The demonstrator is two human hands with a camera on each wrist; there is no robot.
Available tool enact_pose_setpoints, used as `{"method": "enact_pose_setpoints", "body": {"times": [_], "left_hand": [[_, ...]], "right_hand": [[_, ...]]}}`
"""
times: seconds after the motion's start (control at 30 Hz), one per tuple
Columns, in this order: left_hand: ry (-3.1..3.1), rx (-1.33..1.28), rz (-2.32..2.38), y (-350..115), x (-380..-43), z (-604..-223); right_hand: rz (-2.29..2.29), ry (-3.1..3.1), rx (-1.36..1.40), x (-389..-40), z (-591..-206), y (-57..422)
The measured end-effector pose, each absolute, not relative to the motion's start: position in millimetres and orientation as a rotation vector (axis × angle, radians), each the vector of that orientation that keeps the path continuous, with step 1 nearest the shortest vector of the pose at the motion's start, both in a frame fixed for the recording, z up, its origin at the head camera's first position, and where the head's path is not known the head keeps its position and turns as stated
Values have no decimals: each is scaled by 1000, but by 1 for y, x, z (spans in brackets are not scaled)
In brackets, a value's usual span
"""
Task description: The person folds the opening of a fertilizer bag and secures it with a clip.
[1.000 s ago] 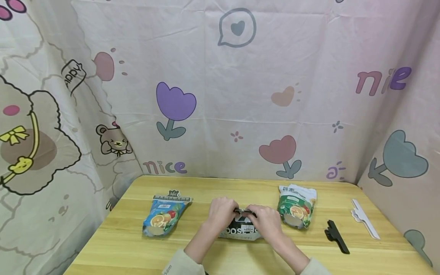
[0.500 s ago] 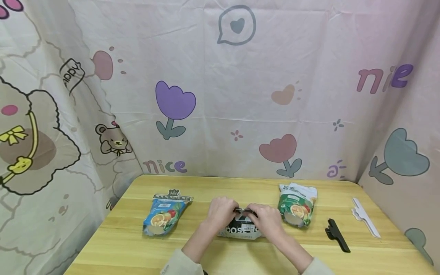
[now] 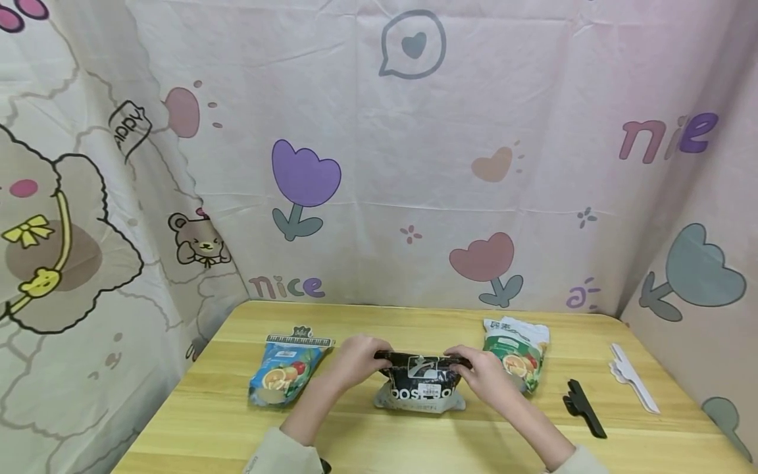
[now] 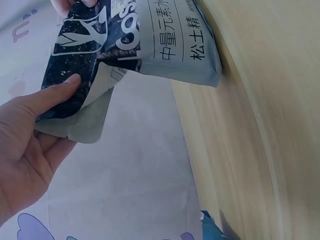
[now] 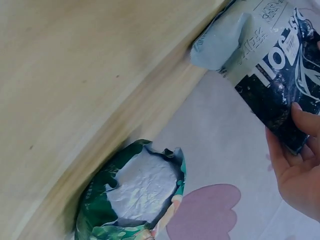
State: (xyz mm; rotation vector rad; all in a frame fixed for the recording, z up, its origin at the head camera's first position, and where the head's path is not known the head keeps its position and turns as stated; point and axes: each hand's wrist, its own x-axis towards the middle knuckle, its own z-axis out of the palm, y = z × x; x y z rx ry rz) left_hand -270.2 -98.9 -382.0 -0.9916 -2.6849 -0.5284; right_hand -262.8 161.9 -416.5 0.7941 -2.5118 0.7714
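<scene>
A black and grey bag (image 3: 423, 388) with white lettering stands on the wooden table in the middle of the head view. My left hand (image 3: 358, 361) pinches its top left corner, thumb on the black front and fingers behind. At the opposite top corner, my right hand (image 3: 484, 376) holds the edge in the same pinch. The bag's top edge is stretched between both hands. In the left wrist view, the pale back layer of the bag (image 4: 90, 125) hangs below the dark front, by my left hand (image 4: 25, 145). My right thumb (image 5: 302, 120) presses the black front in the right wrist view.
To the left lies a blue fruit-print bag (image 3: 284, 375) with a piano-key clip (image 3: 299, 340) across its top. A green and white bag (image 3: 515, 349) is close behind my right hand. Further right lie a black clip (image 3: 583, 408) and a white clip (image 3: 633, 378).
Both hands have moved apart, from the middle of the black bag's top edge out to its two corners. More of the bag's front shows between them now.
</scene>
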Motion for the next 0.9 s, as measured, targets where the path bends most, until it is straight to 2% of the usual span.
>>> {"method": "enact_pose_setpoints", "body": {"times": [0.53, 0.9], "left_hand": [[-2666, -980, -629, -100, -272, -383], [-2671, -960, -259, -84, -267, -375]], "right_hand": [[825, -2409, 848, -266, -421, 168], [745, -2520, 790, -260, -412, 161]]}}
